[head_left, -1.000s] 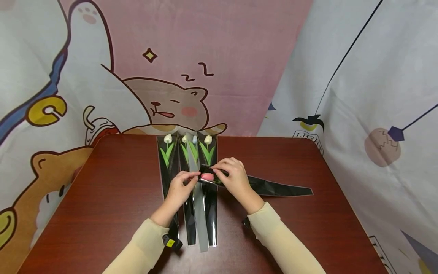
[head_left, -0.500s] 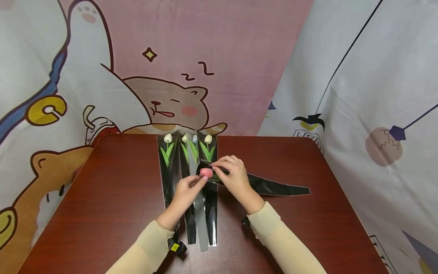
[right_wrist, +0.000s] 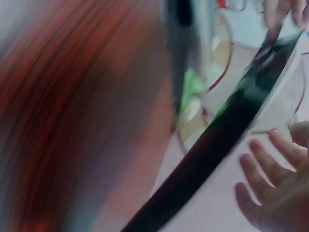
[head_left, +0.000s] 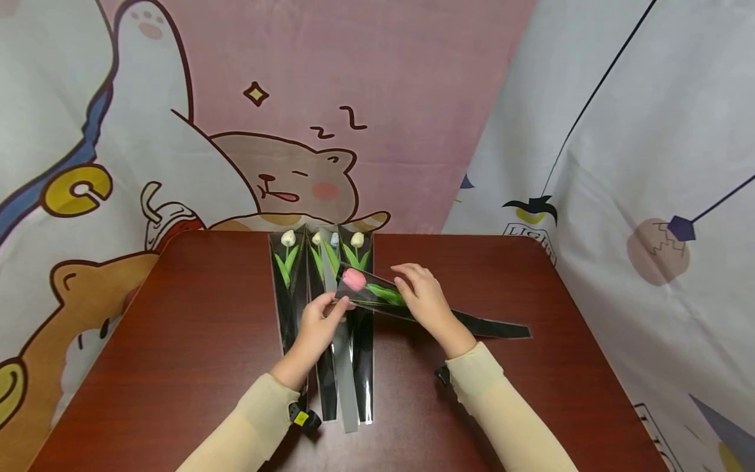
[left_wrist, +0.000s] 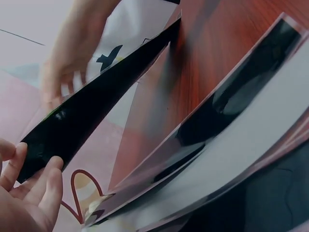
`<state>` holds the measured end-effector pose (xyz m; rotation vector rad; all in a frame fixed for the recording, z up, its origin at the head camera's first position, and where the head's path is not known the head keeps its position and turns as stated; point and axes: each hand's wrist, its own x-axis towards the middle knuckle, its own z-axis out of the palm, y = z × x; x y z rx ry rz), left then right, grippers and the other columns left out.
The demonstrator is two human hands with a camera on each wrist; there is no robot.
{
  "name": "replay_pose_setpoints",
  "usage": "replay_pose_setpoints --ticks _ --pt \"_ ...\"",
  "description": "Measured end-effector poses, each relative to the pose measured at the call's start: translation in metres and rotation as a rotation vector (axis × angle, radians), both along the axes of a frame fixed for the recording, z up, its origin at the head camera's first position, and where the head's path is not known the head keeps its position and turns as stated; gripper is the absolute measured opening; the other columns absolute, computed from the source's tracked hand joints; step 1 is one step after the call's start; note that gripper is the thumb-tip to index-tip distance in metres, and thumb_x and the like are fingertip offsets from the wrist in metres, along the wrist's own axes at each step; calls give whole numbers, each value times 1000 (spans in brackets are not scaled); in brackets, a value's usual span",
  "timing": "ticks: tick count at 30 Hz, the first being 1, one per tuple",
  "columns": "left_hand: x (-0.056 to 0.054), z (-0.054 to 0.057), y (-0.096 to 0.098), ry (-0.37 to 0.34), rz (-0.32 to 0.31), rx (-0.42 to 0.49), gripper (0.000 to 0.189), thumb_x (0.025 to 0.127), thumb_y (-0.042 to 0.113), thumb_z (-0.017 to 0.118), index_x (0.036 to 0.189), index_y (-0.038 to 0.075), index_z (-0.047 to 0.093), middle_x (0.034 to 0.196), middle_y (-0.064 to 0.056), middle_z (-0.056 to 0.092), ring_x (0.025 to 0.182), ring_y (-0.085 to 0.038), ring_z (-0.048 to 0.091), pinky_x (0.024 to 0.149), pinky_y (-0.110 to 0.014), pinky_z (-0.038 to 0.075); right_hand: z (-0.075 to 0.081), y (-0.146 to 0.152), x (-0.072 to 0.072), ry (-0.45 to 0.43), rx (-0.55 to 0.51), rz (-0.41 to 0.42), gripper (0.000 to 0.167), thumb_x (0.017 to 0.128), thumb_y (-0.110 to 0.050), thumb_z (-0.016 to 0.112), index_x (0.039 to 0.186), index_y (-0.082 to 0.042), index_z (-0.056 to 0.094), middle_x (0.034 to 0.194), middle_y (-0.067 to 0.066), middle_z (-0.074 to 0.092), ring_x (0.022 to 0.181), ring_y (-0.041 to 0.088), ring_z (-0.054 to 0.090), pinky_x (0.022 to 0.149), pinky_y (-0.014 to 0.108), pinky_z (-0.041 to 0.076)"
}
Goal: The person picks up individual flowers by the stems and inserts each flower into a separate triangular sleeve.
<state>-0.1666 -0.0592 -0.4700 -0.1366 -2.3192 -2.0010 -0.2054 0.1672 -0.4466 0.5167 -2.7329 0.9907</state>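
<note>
A pink artificial tulip (head_left: 354, 280) with green leaves lies inside a long black flower sleeve (head_left: 492, 326) with a clear front, which slants across the table, its wide end raised to the left. My left hand (head_left: 317, 328) pinches the lower corner of that wide end between thumb and fingers. In the left wrist view, the sleeve's black back (left_wrist: 87, 116) faces the camera. My right hand (head_left: 429, 300) is beside the middle of the sleeve with fingers loosely bent, holding nothing. The right wrist view shows its fingers (right_wrist: 260, 166) spread apart from the sleeve's edge.
Beneath the wide end, several wrapped tulips lie side by side, including a white tulip (head_left: 288, 238) on the left, another white tulip (head_left: 356, 240) on the right and a bluish tulip (head_left: 335, 240) in a grey-backed sleeve (head_left: 348, 393). A patterned cloth (head_left: 413, 98) hangs behind the reddish-brown table (head_left: 194, 341).
The pink tulip, earlier at the sleeve's mouth by my left fingers, now shows inside behind the clear front. My right hand has let go of the sleeve's edge and moved right.
</note>
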Motion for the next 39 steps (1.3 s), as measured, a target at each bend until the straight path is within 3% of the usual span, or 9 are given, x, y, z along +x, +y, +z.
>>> replay_pose_setpoints --ticks 5,9,12,16,22,26,32,35,39 --pt "-4 0 -6 -12 0 96 25 96 19 55 101 -4 62 98 -24 69 87 -18 70 71 -28 56 -12 31 -8 -241 197 -31 40 102 -27 40 138 -9 48 138 15 51 129 36 44 106 58 29" --pt "-7 3 -10 -15 32 146 28 97 20 53 101 -6 59 102 -26 68 89 -16 70 72 -28 56 -21 47 -11 -400 190 20 39 102 -23 42 137 -8 48 137 16 52 126 36 47 103 55 36" --pt "-10 5 -11 -41 67 221 28 99 18 51 102 -8 56 104 -27 67 91 -18 69 74 -28 56 -28 51 -11 -468 106 51 34 100 -18 47 132 -8 52 131 16 55 119 33 53 96 50 44" --pt "-12 11 -11 -84 89 416 25 101 18 43 104 -7 49 107 -19 63 94 -23 68 78 -32 56 -31 47 -9 -437 -21 31 22 96 -14 55 116 -10 61 113 10 62 103 26 57 85 43 48" --pt "-6 21 -5 -59 9 608 24 100 19 44 114 0 40 111 -17 58 88 -22 70 77 -29 55 -18 29 0 -410 -371 -35 15 95 -10 56 108 -5 61 105 11 61 95 19 53 83 32 43" --pt "-1 19 8 -90 -93 461 32 95 10 54 125 2 44 113 -29 61 86 -15 69 78 -27 54 -6 11 9 -380 -627 -53 17 95 -5 54 110 2 57 98 6 58 90 12 52 80 24 43" --pt "4 13 30 -111 -208 63 34 91 18 64 121 4 57 110 -15 64 92 -13 64 80 -26 50 10 -18 19 -350 -972 -95 12 94 -2 53 105 0 55 88 -6 54 86 9 50 78 21 41" --pt "4 14 37 -42 -214 -37 22 89 19 66 105 4 63 99 -12 67 86 -18 65 72 -26 51 16 -27 22 -346 -1061 -114 10 94 -1 53 103 -5 56 87 -4 54 86 10 50 78 21 42" --pt "0 19 36 58 -136 -85 14 89 16 66 93 3 65 85 -11 67 74 -21 65 62 -23 49 19 -32 22 -346 -1102 -139 12 93 0 54 102 -7 57 85 -4 55 83 9 51 75 20 43"
